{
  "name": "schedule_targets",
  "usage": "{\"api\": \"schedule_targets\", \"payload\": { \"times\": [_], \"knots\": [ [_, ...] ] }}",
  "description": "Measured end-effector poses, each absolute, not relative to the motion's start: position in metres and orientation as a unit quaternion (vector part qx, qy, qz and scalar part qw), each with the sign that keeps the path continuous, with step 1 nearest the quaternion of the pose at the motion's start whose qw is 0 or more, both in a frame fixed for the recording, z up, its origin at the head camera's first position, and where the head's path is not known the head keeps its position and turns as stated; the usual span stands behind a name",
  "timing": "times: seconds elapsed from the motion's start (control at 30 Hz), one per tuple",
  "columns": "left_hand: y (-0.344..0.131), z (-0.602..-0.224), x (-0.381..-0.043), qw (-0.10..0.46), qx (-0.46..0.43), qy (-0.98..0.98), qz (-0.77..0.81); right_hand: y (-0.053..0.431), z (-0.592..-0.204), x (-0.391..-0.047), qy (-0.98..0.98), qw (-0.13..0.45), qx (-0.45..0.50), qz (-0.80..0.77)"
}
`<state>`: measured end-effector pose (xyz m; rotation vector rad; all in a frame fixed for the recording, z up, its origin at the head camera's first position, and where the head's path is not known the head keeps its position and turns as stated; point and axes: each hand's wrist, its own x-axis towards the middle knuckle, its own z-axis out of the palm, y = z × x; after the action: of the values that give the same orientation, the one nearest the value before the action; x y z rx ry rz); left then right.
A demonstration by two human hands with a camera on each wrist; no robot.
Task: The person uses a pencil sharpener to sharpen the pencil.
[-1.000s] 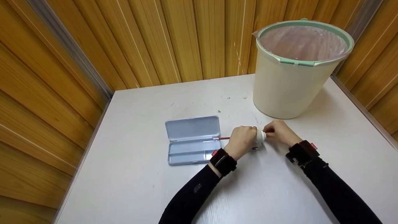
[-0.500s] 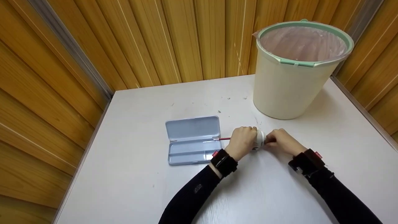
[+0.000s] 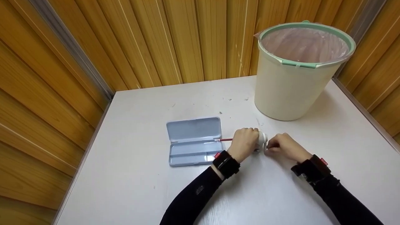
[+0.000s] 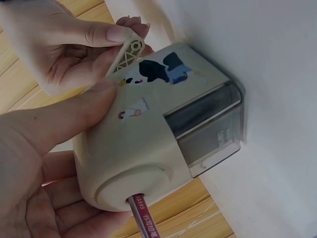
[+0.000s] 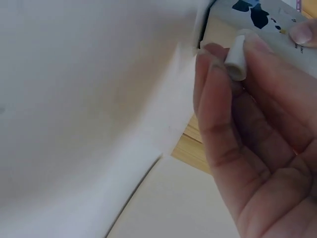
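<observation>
A white crank pencil sharpener [image 4: 133, 129] with cartoon stickers and a clear shavings drawer [image 4: 210, 134] stands on the white table. My left hand [image 3: 244, 142] grips its body, thumb on top and fingers curled below. From its front hole sticks a red pencil [image 4: 144, 215], pointing left toward the pencil case in the head view. At the sharpener's other end my right hand [image 3: 286, 146] pinches the crank's small white knob [image 5: 237, 62] between thumb and fingers. The crank arm [image 4: 126, 54] shows beside the right thumb in the left wrist view.
Left of the hands lies an open blue pencil case [image 3: 193, 128] with a divided tray. A cream bin [image 3: 287, 90] with a green rim and a pink liner stands at the back right. Wood-panelled walls [image 3: 187, 40] border the white table [image 3: 131, 140], where small specks lie.
My right hand has swung down and toward the front edge with the crank knob. My left hand, the sharpener and the pencil stay nearly in place.
</observation>
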<state>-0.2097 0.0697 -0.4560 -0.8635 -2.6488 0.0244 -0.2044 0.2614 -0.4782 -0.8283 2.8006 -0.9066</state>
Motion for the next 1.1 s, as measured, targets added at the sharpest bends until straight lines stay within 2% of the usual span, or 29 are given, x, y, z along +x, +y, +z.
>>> {"api": "schedule_targets", "payload": {
  "times": [0.57,0.9,1.1],
  "knots": [
    [0.071,-0.456,-0.208,0.177,-0.293,-0.939,0.018,0.262,-0.47,-0.191,0.911,0.038,-0.267,-0.311],
    [0.071,-0.455,-0.209,0.179,-0.29,-0.94,0.017,0.262,-0.461,-0.189,0.909,0.06,-0.258,-0.321],
    [0.072,-0.454,-0.208,0.177,-0.295,-0.939,0.016,0.26,-0.46,-0.186,0.909,0.05,-0.265,-0.317]
  ]
}}
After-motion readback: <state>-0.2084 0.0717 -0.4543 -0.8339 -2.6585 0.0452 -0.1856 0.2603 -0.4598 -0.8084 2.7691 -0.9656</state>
